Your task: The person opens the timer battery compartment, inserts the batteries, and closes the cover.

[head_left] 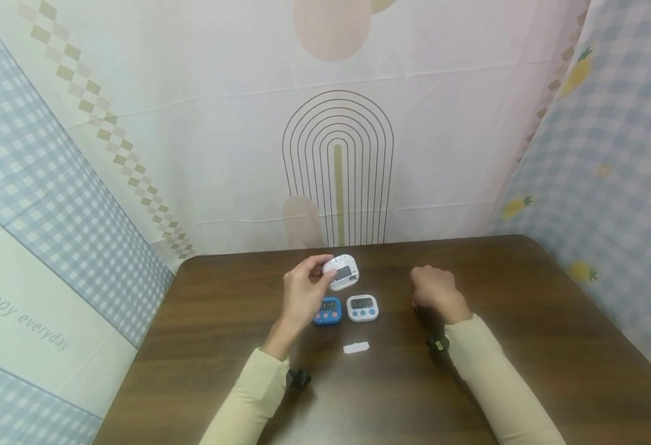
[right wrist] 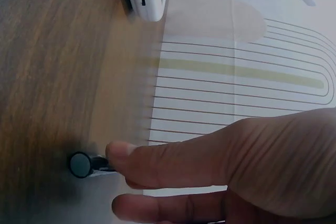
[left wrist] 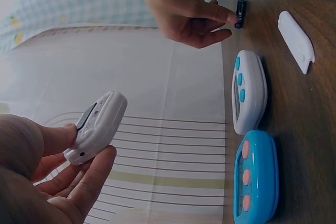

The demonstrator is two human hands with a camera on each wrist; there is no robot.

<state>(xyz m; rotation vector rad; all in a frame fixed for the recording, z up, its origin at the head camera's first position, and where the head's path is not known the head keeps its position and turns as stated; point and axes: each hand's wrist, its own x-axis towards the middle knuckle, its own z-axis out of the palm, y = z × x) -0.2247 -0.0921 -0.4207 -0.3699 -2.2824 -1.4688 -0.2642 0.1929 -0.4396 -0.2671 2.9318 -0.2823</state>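
Note:
My left hand [head_left: 301,292] grips a white digital timer [head_left: 342,273] between thumb and fingers, raised above the table. Its back faces the head camera, with a dark recess like an uncovered battery compartment. My right hand [head_left: 435,290] is low over the table on the right. Its thumb and a finger pinch one end of a small black cylindrical battery [left wrist: 241,11], whose round end [right wrist: 80,164] points away from the fingertips in the right wrist view. The other fingers are partly hidden there. A loose white cover [head_left: 356,347] lies on the table between the forearms.
On the wooden table [head_left: 220,346] lie a blue timer [head_left: 328,311] with pink buttons and a white timer [head_left: 362,308] with blue buttons, side by side. A patterned curtain [head_left: 236,154] hangs behind the table, with checked cloth [head_left: 609,154] at the sides.

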